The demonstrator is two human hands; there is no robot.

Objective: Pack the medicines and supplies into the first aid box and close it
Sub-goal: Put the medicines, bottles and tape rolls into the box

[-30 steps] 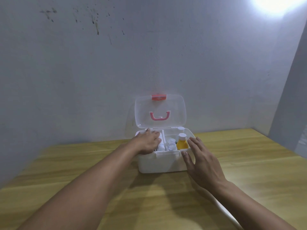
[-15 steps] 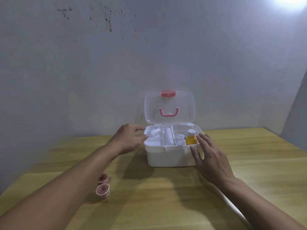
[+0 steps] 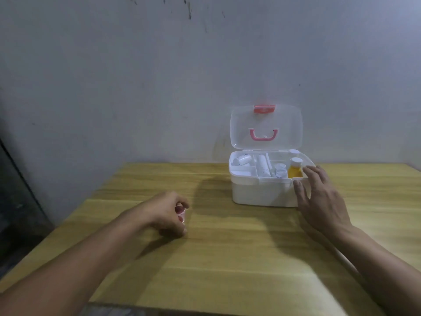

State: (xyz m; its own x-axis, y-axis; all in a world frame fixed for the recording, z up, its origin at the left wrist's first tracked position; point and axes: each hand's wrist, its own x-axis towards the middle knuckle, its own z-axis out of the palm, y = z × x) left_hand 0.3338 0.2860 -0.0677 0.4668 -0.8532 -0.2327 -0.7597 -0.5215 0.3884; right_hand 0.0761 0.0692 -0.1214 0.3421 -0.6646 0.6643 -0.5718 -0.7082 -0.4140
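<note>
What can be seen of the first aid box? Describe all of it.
The first aid box is white, plastic-looking, standing on the wooden table near the wall. Its clear lid stands open and upright, with a pink latch and pink handle. A divided tray holds white bottles, small clear containers and a yellow bottle. The right hand rests open-fingered against its right front corner.

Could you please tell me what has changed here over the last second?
The left hand left the first aid box, moved left and toward the person, and now curls around the small pink cups on the table. The right hand stays at the box's right front corner; the lid stays open.
</note>
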